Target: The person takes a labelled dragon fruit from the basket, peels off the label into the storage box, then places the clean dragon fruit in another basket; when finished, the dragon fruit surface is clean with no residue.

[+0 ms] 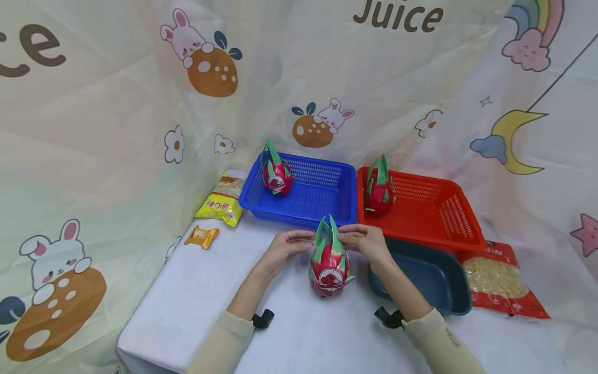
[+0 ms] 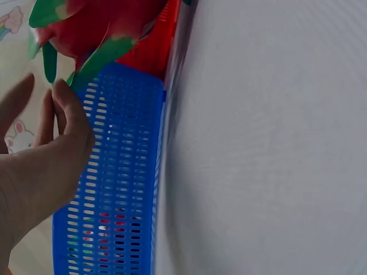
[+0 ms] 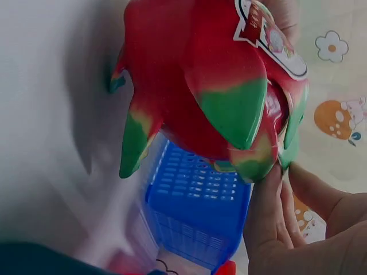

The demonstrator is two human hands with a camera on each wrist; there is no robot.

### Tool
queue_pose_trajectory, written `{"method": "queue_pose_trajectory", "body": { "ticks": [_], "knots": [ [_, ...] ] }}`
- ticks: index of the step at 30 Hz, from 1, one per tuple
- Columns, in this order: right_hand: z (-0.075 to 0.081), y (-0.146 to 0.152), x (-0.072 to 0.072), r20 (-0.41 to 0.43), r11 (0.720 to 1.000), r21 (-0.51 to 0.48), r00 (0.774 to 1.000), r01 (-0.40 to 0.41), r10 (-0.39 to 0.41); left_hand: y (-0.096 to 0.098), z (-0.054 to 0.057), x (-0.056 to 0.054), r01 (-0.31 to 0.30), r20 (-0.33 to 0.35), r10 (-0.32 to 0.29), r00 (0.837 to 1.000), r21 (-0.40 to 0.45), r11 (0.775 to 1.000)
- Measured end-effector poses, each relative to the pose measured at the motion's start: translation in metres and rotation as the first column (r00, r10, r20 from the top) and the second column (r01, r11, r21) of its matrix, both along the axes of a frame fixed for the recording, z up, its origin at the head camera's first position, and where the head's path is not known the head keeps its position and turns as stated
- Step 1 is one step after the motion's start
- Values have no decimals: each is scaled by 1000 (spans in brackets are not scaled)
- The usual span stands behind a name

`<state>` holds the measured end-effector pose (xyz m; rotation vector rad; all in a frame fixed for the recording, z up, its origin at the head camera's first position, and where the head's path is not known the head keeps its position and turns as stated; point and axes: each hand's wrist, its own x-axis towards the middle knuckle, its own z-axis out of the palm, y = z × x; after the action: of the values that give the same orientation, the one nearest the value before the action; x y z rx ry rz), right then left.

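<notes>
A red dragon fruit (image 1: 329,270) with long green leaf tips and a round label stands upright on the white table, between the two hands. At its left, the fingertips of my left hand (image 1: 288,250) touch or nearly touch a green leaf; in the left wrist view the thumb stands apart. From the right, my right hand (image 1: 369,244) pinches a leaf tip between thumb and fingers, as the right wrist view shows. Behind, one dragon fruit (image 1: 277,177) is in the blue basket (image 1: 322,195), another dragon fruit (image 1: 379,195) in the red basket (image 1: 430,208).
A dark blue tub (image 1: 425,275) stands below the right forearm, against the red basket. Right of it lies a red-edged food bag (image 1: 497,278). A yellow bag (image 1: 223,200) and a small orange packet (image 1: 202,237) lie at the left. A printed cloth hangs behind the table.
</notes>
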<state>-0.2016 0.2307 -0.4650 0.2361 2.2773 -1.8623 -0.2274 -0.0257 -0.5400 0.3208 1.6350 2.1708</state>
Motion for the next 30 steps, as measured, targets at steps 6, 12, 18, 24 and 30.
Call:
{"method": "queue_pose_trajectory", "body": {
  "ticks": [6,12,18,24,30],
  "knots": [
    [3,5,17,-133,999,38,991,23,-18,2,4,5,60,-77,-69,995,-116,991],
    [5,8,50,-242,994,100,970,35,-9,6,2,7,15,-72,-25,997,-139,990],
    [1,0,82,-312,967,253,948,25,57,13,3,10,-19,-66,11,998,-126,992],
    [-13,-6,103,-369,949,307,928,67,54,18,6,14,-27,-57,22,998,-86,996],
    [-21,-7,111,-394,941,320,919,110,27,22,8,16,-76,-42,73,996,-63,995]
  ]
}}
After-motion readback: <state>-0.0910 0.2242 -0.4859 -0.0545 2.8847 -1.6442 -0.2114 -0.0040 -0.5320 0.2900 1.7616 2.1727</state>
